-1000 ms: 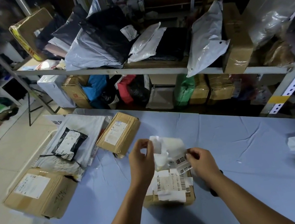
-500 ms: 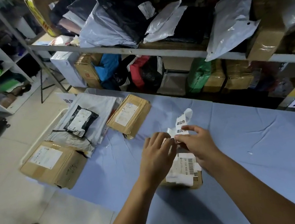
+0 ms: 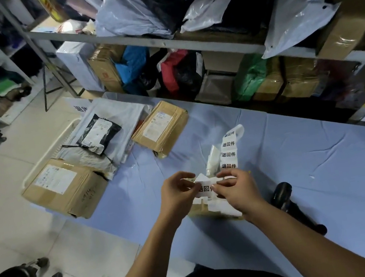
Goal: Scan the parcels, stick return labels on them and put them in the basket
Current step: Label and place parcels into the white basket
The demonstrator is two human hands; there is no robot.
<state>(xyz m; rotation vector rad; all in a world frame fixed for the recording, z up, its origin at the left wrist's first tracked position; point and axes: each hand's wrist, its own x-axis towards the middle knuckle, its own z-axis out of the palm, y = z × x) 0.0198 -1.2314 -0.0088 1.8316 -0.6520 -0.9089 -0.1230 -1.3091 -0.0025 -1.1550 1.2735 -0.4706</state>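
Return label (image 3: 203, 188), printed 退回件, pinched at both ends between left hand (image 3: 177, 195) and right hand (image 3: 237, 189) at the foot of label strip (image 3: 228, 149), just above small cardboard parcel (image 3: 202, 209) on blue table (image 3: 303, 165). Step judged: labelling; next move calls for freeing the sticker, pressing it flat on the parcel, then lifting the parcel to basket (image 3: 66, 136) at 10 o'clock; barcode scanner (image 3: 284, 193) lies at 3 o'clock

— What covers the tabletop (image 3: 277, 158)?
— Blue cloth, matt and creased. The boxes (image 3: 161, 128) are brown cardboard under shiny tape.
— And the label strip (image 3: 228, 149)?
— Smooth white paper, black print. The bags (image 3: 299, 3) on the shelf (image 3: 209, 48) are glossy, crinkled plastic; the floor (image 3: 35, 237) is smooth pale tile.
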